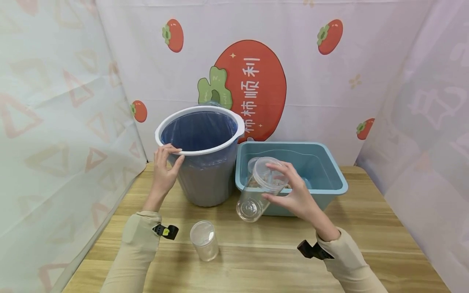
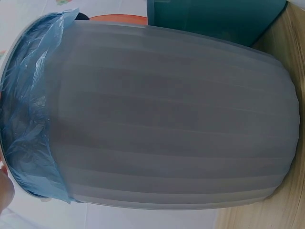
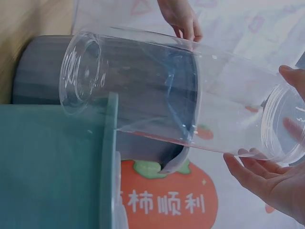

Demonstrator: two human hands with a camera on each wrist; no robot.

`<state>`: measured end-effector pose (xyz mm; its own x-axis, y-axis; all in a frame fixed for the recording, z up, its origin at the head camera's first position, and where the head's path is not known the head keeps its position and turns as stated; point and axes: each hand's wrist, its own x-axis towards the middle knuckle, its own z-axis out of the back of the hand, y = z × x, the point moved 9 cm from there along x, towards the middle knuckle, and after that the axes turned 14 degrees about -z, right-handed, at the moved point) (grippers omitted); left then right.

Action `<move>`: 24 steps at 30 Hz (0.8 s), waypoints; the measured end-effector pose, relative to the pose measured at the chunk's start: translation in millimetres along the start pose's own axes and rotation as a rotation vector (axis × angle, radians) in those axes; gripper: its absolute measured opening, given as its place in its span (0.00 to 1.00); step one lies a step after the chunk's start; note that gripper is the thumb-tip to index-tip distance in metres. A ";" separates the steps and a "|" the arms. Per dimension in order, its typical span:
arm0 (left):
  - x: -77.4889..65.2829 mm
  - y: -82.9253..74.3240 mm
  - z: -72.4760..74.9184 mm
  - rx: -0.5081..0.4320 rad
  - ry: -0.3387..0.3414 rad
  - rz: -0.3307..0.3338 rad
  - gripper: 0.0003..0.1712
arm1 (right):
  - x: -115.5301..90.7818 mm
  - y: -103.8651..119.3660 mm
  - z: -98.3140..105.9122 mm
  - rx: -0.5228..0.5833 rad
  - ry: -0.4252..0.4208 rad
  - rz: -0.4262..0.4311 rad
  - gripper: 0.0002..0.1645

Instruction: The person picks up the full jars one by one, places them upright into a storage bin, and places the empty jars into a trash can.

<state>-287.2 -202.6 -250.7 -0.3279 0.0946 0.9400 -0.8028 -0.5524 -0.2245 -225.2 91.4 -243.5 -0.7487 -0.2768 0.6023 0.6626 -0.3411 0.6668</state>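
Note:
My right hand [image 1: 293, 191] grips a tall clear plastic jar [image 1: 253, 199] near its lidded top, thumb on one side and fingers on the other. The jar looks see-through and tilts, its base toward the lower left, in front of the blue-green bin [image 1: 335, 179]. In the right wrist view the jar [image 3: 143, 90] spans most of the width, with fingertips at its lid end. My left hand [image 1: 165, 167] holds the white rim of a grey trash can [image 1: 209, 179], thumb below the rim and fingers over it. A blue bag [image 2: 31, 119] lines the can.
A smaller clear lidded jar [image 1: 205, 242] stands upright on the wooden table [image 1: 264, 264], near the front. The trash can stands left of the bin, close beside it. Behind them hangs a white curtain [image 1: 307, 101] printed with persimmons; more curtain hangs on both sides.

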 end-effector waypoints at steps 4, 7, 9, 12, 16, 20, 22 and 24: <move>-6.7 15.3 -1.4 0.004 0.004 0.000 0.12 | 6.4 -8.0 3.7 0.068 -0.003 0.014 0.43; -8.4 18.9 -1.5 0.002 0.011 -0.002 0.11 | 11.9 -7.4 9.4 0.113 -0.015 0.024 0.43; -9.0 20.3 -1.4 0.000 0.015 0.000 0.11 | 16.2 -2.4 13.8 0.135 -0.028 0.038 0.42; -8.5 20.6 -1.3 0.002 0.020 0.003 0.11 | 23.3 4.0 20.9 0.149 -0.056 0.034 0.42; -8.3 21.0 -1.7 0.003 0.025 0.006 0.10 | 32.6 11.2 28.9 0.176 -0.088 0.029 0.43; -8.9 20.6 -1.8 0.005 0.020 0.002 0.11 | 41.4 16.8 35.5 0.215 -0.117 0.035 0.42; -8.7 18.9 -1.5 0.008 0.012 -0.001 0.11 | 45.6 18.1 38.6 0.244 -0.131 0.033 0.41; -7.6 14.9 -1.2 0.010 0.003 -0.004 0.12 | 50.1 19.4 41.7 0.279 -0.148 0.035 0.39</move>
<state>-297.3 -210.5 -261.5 -0.3264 0.0993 0.9400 -0.7989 -0.5604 -0.2182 -248.9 108.4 -182.1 -0.7280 -0.1435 0.6704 0.6831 -0.0680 0.7272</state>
